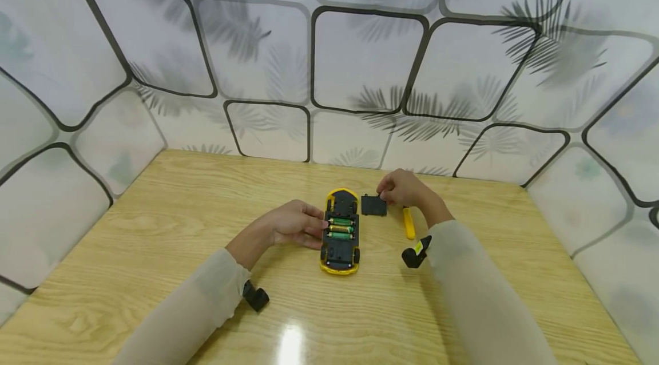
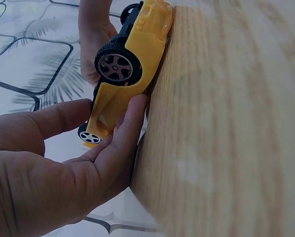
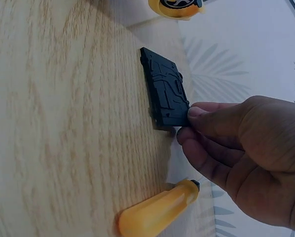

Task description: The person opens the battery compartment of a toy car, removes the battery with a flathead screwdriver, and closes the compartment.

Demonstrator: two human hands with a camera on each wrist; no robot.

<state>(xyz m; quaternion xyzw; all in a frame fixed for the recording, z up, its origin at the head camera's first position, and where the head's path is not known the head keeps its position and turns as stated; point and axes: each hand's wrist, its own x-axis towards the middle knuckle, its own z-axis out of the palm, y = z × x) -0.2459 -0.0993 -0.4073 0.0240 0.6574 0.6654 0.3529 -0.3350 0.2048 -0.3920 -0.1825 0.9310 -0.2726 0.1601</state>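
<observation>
A yellow toy car (image 1: 340, 253) lies wheels up on the table, its black underside showing. Three green batteries (image 1: 341, 229) sit side by side in its uncovered battery compartment. My left hand (image 1: 296, 225) holds the car by its left side; in the left wrist view the thumb is at the upper edge and the fingers (image 2: 130, 123) lie along the yellow body. To the right of the car, my right hand (image 1: 404, 187) pinches a corner of the black battery cover (image 3: 165, 91) between thumb and fingers. The cover is tilted close over the wood in the right wrist view.
A yellow tool handle (image 1: 409, 225) lies on the wooden table (image 1: 206, 193) just below the right hand, its far end hidden by the hand in the head view. Patterned wall panels (image 1: 368, 62) stand behind the table and at both sides.
</observation>
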